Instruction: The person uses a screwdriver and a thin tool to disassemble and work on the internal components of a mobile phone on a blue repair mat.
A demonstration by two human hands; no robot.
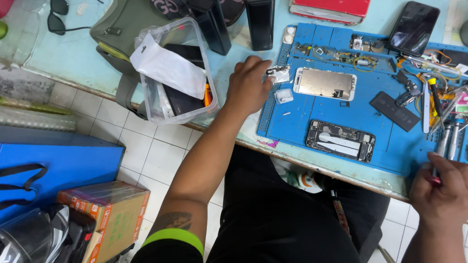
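Left hand [247,86] reaches out over the tabletop [73,58], at the left edge of the blue repair mat [360,112]. Its fingers are curled, tips pinching a small clear plastic packet [280,74] with something dark at its top; the packet sits just at the mat's edge. Just below it lies a second small clear packet [283,95], not touched.

Right hand [442,187] is at the lower right corner of the mat, near the tabletop's front edge. Fingers closed around a slim screwdriver [435,176] with a red end; the tip is hidden by the hand.

On the mat, right of the left hand: a phone screen panel [325,84] lying with its metal back up. Below it, an opened phone body [340,140], insides showing. A flat black battery [394,111] lies further right, well apart from both hands. Loose parts and wires crowd the mat's top compartments. More screwdrivers [451,134] stand along the right edge.

Left of the left hand, just beside the wrist: a clear plastic box [187,104] holding a white bag and dark items. A black phone [413,28] rests at top right. Floor below is white tile [146,146].
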